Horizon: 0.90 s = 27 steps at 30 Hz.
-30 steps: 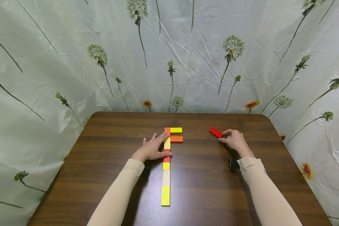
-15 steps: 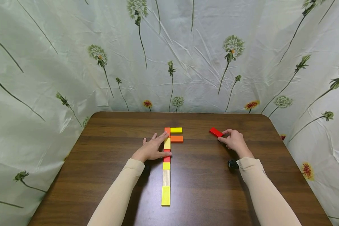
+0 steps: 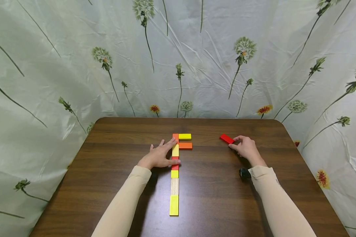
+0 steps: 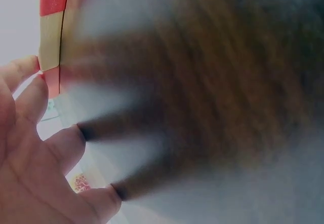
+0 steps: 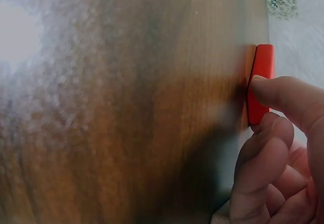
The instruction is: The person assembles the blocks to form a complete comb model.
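Note:
A straight row of flat, domino-like wooden blocks runs up the table, from a yellow block (image 3: 174, 205) near me to an orange block (image 3: 175, 135) at the far end. My left hand (image 3: 159, 157) rests on the row with fingers spread. Its thumb lies over a red block (image 3: 175, 167) and its forefinger reaches the far orange block; a pale yellow block (image 3: 175, 150) shows between. Apart on the right, a loose red block (image 3: 226, 139) lies aslant, its near end pinched between thumb and fingers of my right hand (image 3: 247, 148). The right wrist view shows that block (image 5: 261, 102) against the tabletop.
From the row's far end, a yellow block (image 3: 185, 136) and an orange block (image 3: 185, 146) stick out to the right. A striped bare-wood block (image 3: 174, 186) sits lower in the row. Behind the brown table (image 3: 112, 138) hangs a flowered curtain (image 3: 207, 89).

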Each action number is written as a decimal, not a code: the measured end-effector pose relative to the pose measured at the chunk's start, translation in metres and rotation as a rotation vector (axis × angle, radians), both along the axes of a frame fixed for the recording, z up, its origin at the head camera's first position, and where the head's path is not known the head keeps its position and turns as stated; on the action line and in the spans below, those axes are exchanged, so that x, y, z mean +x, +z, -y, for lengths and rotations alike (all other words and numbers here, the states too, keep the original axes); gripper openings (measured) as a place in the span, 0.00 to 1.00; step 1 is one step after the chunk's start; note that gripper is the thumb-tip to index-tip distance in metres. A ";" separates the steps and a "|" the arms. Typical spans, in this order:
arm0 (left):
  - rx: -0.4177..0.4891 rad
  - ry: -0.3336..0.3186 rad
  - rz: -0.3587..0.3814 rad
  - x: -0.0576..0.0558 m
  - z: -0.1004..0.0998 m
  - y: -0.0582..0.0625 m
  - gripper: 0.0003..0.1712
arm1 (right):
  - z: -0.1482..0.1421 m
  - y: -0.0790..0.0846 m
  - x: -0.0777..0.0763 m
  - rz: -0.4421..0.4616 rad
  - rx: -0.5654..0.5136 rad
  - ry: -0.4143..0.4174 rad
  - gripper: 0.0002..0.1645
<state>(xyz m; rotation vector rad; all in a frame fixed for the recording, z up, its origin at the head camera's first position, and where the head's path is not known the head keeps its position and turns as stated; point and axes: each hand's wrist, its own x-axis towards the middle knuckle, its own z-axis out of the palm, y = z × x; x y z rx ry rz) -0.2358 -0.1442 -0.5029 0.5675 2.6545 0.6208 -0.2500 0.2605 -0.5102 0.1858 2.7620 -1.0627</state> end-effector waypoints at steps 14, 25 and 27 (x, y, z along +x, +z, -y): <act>-0.010 -0.005 0.057 -0.002 0.001 0.007 0.55 | 0.001 -0.003 0.002 -0.020 0.002 0.021 0.26; -0.017 -0.011 0.100 -0.006 0.003 0.010 0.51 | 0.002 -0.002 0.006 -0.074 -0.008 0.057 0.26; -0.015 -0.008 0.101 -0.006 0.003 0.010 0.51 | 0.002 -0.001 0.006 -0.082 -0.007 0.059 0.26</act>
